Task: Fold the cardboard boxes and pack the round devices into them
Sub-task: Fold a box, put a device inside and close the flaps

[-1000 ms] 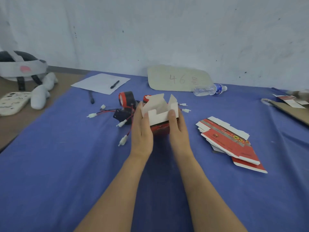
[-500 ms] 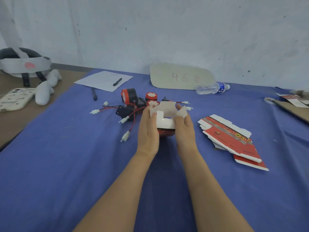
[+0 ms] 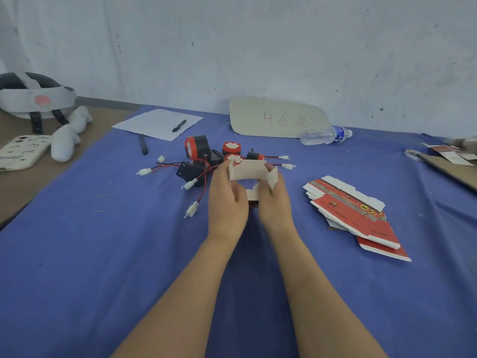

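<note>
From my remote seat I see two unsleeved arms, the bare left forearm [image 3: 180, 293] and bare right forearm [image 3: 322, 293] uncovered from the lower edge of the view to the wrists, ending in a bare left hand [image 3: 225, 202] and bare right hand [image 3: 275, 205].

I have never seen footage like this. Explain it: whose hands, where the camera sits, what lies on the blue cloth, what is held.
No machine here: a person wears a camera on the head, looking down at their own arms. The left hand and right hand both grip a half-folded cardboard box, flaps open. Behind it on the blue cloth lie red-and-black round devices with wired plugs; to the right, a stack of flat boxes. Farther back lie a paper sheet with a pen and a water bottle.
</note>
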`<action>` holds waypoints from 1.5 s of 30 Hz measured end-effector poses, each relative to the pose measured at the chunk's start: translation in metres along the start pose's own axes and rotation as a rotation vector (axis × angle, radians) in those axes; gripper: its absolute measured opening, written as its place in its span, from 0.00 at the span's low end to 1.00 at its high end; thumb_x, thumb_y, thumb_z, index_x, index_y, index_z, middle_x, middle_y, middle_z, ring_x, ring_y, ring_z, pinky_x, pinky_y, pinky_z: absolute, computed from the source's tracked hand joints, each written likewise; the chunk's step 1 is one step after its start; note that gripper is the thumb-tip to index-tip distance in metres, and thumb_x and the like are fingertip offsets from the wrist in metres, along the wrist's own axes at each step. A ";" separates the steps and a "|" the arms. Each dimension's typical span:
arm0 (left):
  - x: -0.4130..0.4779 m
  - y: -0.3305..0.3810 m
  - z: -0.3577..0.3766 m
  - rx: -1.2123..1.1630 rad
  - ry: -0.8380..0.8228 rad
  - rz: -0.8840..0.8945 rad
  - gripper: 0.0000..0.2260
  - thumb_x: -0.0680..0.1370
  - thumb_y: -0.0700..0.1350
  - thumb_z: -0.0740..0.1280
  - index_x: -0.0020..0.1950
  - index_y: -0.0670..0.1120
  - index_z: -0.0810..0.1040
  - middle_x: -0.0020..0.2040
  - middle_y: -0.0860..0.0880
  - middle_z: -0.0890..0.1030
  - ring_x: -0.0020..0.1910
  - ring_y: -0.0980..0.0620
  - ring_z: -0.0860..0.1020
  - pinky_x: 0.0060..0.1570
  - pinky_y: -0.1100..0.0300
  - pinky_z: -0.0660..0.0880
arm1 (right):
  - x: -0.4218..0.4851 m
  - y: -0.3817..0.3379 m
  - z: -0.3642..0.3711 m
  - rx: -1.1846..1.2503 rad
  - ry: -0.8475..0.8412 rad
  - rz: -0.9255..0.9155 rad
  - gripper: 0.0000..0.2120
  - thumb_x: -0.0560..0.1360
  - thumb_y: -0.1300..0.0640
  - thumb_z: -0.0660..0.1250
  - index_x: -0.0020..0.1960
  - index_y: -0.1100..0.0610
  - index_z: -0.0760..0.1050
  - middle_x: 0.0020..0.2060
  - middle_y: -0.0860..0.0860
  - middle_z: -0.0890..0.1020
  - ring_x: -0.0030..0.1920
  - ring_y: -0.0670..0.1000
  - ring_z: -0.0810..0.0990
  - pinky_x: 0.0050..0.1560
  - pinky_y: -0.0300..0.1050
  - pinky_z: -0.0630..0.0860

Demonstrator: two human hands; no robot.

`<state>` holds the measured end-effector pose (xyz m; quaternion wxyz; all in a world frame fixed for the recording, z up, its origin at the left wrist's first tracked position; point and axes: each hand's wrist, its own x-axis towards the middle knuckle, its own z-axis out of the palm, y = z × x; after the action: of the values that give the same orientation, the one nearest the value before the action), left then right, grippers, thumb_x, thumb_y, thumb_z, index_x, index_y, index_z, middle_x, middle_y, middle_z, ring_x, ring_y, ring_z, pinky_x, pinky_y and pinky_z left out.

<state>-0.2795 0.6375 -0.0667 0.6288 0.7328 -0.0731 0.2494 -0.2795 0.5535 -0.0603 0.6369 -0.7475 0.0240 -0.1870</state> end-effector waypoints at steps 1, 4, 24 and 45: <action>0.002 0.001 -0.002 -0.005 0.021 -0.023 0.21 0.77 0.30 0.55 0.66 0.45 0.70 0.60 0.52 0.75 0.59 0.56 0.73 0.62 0.58 0.71 | -0.001 0.000 0.001 -0.005 -0.073 -0.034 0.19 0.82 0.52 0.57 0.72 0.50 0.65 0.65 0.45 0.74 0.62 0.45 0.73 0.60 0.40 0.72; 0.006 0.002 -0.006 0.001 0.062 -0.076 0.23 0.76 0.28 0.52 0.65 0.47 0.70 0.59 0.52 0.75 0.59 0.54 0.73 0.62 0.56 0.71 | -0.002 -0.003 0.003 0.212 -0.257 0.023 0.30 0.73 0.33 0.56 0.72 0.42 0.65 0.70 0.43 0.70 0.70 0.43 0.67 0.71 0.44 0.63; 0.003 -0.005 0.004 -0.032 -0.166 0.090 0.19 0.83 0.36 0.55 0.68 0.56 0.65 0.64 0.62 0.68 0.66 0.65 0.66 0.61 0.78 0.59 | 0.006 0.007 -0.005 0.228 -0.059 0.040 0.17 0.80 0.66 0.53 0.60 0.50 0.72 0.59 0.50 0.79 0.60 0.50 0.77 0.62 0.51 0.75; 0.010 0.012 -0.010 -0.472 -0.074 -0.261 0.17 0.80 0.39 0.54 0.64 0.45 0.78 0.60 0.58 0.79 0.63 0.60 0.74 0.67 0.59 0.68 | 0.005 0.004 -0.019 -0.142 -0.167 -0.150 0.11 0.78 0.59 0.64 0.52 0.43 0.70 0.48 0.38 0.77 0.48 0.39 0.76 0.41 0.25 0.71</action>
<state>-0.2788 0.6462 -0.0508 0.8060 0.5777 -0.0571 0.1155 -0.2804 0.5334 -0.0604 0.5664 -0.8034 -0.0718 -0.1690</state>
